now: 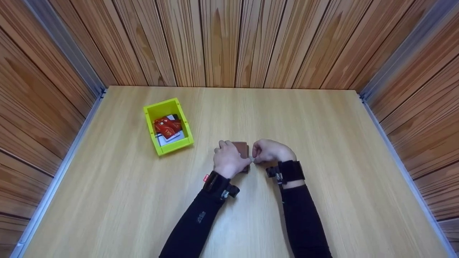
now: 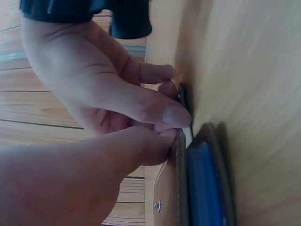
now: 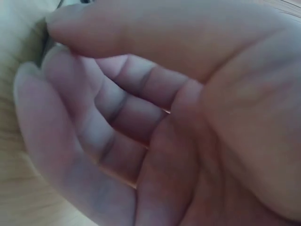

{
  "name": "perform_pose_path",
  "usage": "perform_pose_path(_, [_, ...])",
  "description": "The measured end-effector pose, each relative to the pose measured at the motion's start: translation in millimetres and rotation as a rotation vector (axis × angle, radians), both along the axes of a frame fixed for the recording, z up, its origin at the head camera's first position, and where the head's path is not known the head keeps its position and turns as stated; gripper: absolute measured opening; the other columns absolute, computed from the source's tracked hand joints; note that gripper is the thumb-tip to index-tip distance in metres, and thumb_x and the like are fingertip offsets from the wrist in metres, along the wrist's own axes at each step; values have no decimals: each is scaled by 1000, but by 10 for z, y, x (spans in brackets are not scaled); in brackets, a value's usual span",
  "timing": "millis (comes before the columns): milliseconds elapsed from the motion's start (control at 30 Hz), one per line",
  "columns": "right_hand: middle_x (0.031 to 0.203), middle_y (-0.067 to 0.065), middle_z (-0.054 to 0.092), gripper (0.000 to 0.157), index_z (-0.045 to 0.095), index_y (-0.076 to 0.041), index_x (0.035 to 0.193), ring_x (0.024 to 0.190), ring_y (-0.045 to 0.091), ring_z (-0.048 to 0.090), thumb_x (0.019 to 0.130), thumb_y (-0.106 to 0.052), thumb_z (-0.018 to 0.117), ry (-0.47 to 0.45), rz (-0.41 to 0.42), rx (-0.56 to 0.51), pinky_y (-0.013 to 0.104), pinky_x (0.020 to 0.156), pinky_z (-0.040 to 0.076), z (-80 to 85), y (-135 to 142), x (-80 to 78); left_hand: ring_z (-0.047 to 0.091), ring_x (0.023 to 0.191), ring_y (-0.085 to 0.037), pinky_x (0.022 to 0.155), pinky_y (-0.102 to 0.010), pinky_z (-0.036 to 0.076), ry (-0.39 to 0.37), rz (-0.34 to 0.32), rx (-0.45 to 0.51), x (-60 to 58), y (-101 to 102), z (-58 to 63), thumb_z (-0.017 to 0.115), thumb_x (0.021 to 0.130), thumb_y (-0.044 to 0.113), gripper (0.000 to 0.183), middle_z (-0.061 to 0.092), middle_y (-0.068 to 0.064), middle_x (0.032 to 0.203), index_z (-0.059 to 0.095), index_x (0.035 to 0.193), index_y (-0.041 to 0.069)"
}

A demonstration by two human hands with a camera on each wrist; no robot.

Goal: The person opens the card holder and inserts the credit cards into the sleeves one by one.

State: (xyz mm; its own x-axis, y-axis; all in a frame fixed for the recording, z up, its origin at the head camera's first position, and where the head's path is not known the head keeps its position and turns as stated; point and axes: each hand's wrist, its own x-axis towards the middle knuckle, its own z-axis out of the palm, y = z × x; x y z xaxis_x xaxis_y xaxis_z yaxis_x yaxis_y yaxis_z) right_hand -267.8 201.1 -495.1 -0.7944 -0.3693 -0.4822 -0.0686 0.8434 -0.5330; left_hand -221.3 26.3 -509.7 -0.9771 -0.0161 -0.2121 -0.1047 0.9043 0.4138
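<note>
A brown card holder [image 1: 241, 148] lies on the table under my left hand [image 1: 228, 159]. That hand grips it, with the thumb at its right edge. In the left wrist view the card holder [image 2: 168, 193] stands slightly parted, with blue sleeves [image 2: 204, 183] inside and a metal snap on its cover. My right hand [image 1: 270, 150] is at the right edge, its thumb and forefinger pinching a thin pale piece [image 2: 187, 136], mostly hidden by the fingers. The right wrist view shows this hand [image 3: 155, 117] with its fingers curled; the pinched piece is barely visible there.
A lime-green bin [image 1: 152, 139] stands to the left, holding red cards [image 1: 168, 126] and some white and dark ones. Wood-panelled walls [image 1: 220, 43] enclose the light wooden table [image 1: 322, 136] at the back and both sides.
</note>
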Motion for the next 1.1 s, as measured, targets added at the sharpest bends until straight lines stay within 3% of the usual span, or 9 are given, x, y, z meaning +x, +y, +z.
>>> perform_pose_path(133, [87,-1,68,12,67,-5,97,77,13,64,92,-2,78,-44,-30,-29,22,68,53,-5,1,12,67,115,-34,95,-39,62,-17,11,-6,12,-1,35,81,85,68,96,58,-18,132,56,141,-5])
perform_pose_path(267, [87,0,68,13,67,-5,100,77,13,64,92,-3,77,-54,-34,-32,23,69,53,4,6,19,69,106,-34,87,-37,64,47,7,-79,8,42,-47,81,82,67,93,60,-16,123,58,136,-5])
perform_pose_path(367, [88,-1,69,14,67,-6,101,78,13,64,92,-4,77,-50,-24,-25,23,70,51,2,10,18,70,102,-33,84,-36,64,49,-3,-84,4,37,-56,80,83,69,93,61,-15,120,60,134,-5])
perform_pose_path(467, [89,0,71,13,67,-6,101,78,13,66,92,-4,77,-56,-28,-28,24,71,52,-3,15,15,69,99,-31,83,-37,62,17,-32,4,-28,-37,-22,77,86,69,85,62,-16,121,65,128,-5])
perform_pose_path(633, [91,2,69,15,65,-5,104,79,14,68,94,-1,75,-100,-67,-63,24,72,57,0,26,20,62,91,-24,73,-31,50,-119,-80,275,-131,-317,86,73,92,56,57,65,-11,110,72,109,2])
perform_pose_path(767, [92,3,65,16,64,-4,106,79,15,67,94,1,73,-128,-99,-85,24,70,59,3,31,20,64,96,-22,80,-30,53,-260,-100,462,-238,-584,107,68,97,51,58,69,-9,110,66,128,3])
perform_pose_path(933, [92,3,64,16,63,-4,106,79,15,66,95,1,74,-125,-98,-92,23,69,58,-10,32,17,68,112,-26,105,-41,57,-340,-161,530,-312,-771,103,63,100,50,69,74,-15,126,59,148,0])
perform_pose_path(1100, [92,4,64,15,63,-4,106,79,16,66,96,0,73,-128,-98,-98,23,69,58,-18,43,16,72,112,-28,108,-43,58,-346,-144,538,-328,-822,86,61,106,41,56,75,-16,126,60,145,1])
